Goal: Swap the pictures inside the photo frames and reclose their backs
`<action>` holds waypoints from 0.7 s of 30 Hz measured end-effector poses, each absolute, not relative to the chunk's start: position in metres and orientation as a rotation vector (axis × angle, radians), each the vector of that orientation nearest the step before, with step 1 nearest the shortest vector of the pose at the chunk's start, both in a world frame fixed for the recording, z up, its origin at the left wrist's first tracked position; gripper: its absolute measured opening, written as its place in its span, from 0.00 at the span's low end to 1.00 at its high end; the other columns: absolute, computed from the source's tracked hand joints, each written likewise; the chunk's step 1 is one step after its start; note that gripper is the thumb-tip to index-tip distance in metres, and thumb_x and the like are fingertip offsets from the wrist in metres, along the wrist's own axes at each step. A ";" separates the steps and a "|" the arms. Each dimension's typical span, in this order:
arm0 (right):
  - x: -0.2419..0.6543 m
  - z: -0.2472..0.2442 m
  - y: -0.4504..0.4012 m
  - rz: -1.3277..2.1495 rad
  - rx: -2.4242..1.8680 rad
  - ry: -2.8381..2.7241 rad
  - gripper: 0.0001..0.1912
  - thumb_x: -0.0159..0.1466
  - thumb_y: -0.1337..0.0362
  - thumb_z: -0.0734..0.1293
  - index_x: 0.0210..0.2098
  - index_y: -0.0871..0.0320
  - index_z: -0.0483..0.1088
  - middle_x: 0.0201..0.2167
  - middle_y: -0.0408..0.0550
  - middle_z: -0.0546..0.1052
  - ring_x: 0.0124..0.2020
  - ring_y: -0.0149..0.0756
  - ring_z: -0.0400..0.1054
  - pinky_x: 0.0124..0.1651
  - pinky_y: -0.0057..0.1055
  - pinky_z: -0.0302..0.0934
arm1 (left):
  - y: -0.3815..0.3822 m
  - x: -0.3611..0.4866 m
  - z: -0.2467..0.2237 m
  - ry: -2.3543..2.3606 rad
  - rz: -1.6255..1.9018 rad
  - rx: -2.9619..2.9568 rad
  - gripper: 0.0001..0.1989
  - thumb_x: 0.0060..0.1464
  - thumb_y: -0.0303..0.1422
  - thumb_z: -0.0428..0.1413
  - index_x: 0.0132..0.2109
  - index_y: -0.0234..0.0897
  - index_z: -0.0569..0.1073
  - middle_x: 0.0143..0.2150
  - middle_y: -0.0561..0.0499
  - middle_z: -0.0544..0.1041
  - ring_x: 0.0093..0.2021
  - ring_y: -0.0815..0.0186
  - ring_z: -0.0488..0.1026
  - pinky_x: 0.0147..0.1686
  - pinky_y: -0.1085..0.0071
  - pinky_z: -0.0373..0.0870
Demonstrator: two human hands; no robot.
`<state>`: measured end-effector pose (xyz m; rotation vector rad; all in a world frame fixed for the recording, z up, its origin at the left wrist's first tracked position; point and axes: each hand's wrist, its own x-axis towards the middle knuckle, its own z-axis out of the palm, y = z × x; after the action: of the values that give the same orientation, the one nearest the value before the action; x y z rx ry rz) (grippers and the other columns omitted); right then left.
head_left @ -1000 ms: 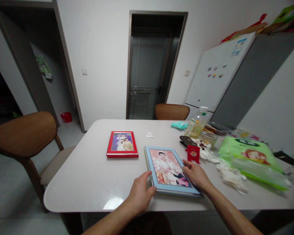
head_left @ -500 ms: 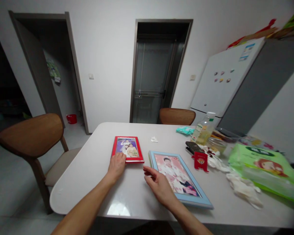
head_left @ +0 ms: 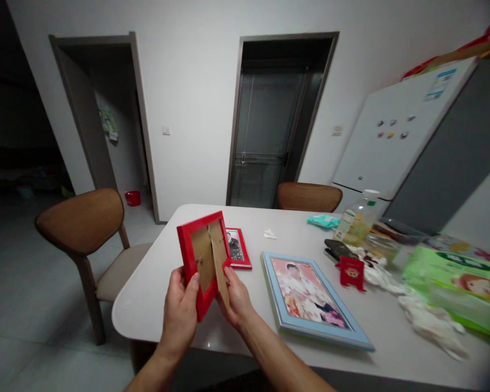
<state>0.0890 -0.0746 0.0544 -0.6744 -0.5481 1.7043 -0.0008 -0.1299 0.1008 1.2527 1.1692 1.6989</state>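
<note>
A red picture frame is held up off the table, tilted, its brown back and fold-out stand turned toward me. My left hand grips its lower left edge, thumb on the back. At the right side, my right hand is closed on the brown stand flap and the frame's edge. Behind it a second red picture frame lies face up on the table, partly hidden by the raised one. To the right of my hands lies a larger light-blue picture frame with a photo showing.
The white table also bears crumpled tissue, a teal packet, a bottle, a dark phone-like object, a red card-like item and a green tissue pack. Wooden chairs stand left and behind.
The upper red frame has been lifted from the table and turned back side toward me, uncovering another red frame beneath. My right hand has moved left onto it. The view has shifted slightly left.
</note>
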 end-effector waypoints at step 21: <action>0.172 0.040 -0.094 1.110 -1.305 -1.541 0.24 0.51 0.63 0.60 0.48 0.60 0.61 0.41 0.52 0.72 0.39 0.40 0.67 0.39 0.33 0.61 | -0.178 -0.053 -0.003 1.702 1.047 2.118 0.32 0.41 0.34 0.58 0.55 0.39 0.57 0.53 0.44 0.65 0.53 0.54 0.60 0.52 0.52 0.55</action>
<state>0.1721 -0.0935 0.0398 -1.3055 -1.5412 1.1096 -0.0535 -0.1785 -0.0030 2.1177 1.7018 1.0473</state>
